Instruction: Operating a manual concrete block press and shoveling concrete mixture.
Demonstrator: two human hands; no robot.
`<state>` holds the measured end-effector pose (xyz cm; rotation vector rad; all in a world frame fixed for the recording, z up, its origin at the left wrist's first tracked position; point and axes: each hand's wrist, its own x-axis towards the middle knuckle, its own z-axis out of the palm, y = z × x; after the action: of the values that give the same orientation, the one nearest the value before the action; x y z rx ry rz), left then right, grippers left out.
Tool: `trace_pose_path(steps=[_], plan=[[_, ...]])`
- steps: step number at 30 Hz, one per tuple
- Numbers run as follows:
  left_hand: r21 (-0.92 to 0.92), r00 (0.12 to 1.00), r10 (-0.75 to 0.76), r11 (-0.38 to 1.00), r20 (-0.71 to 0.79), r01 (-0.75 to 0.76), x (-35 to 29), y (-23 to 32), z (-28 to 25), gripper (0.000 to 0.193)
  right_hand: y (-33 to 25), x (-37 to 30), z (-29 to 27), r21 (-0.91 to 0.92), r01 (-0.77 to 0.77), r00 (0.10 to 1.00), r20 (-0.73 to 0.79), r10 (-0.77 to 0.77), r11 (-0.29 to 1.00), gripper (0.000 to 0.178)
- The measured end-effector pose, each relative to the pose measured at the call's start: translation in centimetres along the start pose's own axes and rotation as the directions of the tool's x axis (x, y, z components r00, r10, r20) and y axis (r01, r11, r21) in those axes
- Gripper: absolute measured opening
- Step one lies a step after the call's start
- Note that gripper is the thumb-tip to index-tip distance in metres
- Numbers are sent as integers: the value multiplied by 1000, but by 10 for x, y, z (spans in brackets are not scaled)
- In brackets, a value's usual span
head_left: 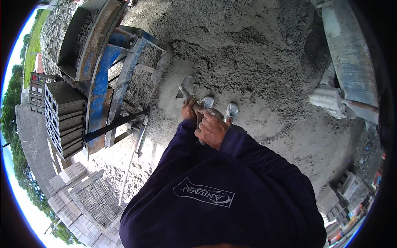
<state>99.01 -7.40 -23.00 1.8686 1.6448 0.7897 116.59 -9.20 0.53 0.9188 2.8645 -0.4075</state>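
Note:
Both my hands are wrapped round the handle of a shovel (186, 90) in front of my body. My left hand (189, 108) grips it farther down, closer to the blade. Just behind it, to the right, my right hand (212, 128) is closed near the upper end of the handle. The blade points away from me, over smooth grey ground beside a heap of damp grey mix (248, 58); whether it touches the ground I cannot tell. My fingers and part of the handle's end hide each other.
A blue metal machine frame (99, 107) with a hopper (78, 45) stands at the left. Hollow concrete blocks (62, 120) are stacked beside it. A plastic crate (97, 198) lies at lower left. At the right is a worn metal chute (349, 53). My shoes (231, 111) stand on dusty ground.

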Motion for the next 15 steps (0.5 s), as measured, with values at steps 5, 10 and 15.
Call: trace_pose_path(steps=[5,10,15], plan=[[-160,906,320,945,276,-284,59,67,16,32,45,-53,-41,400,-202,924,-223,309,894,18],[-514,721,609,756,330,-404,98,197,-18,22,20,-125,-164,418,-480,767,-227,601,771,26],[-813,489,851,415,188,-409,108,300,-66,24,-74,-146,-277,207,-696,570,-422,704,688,22]])
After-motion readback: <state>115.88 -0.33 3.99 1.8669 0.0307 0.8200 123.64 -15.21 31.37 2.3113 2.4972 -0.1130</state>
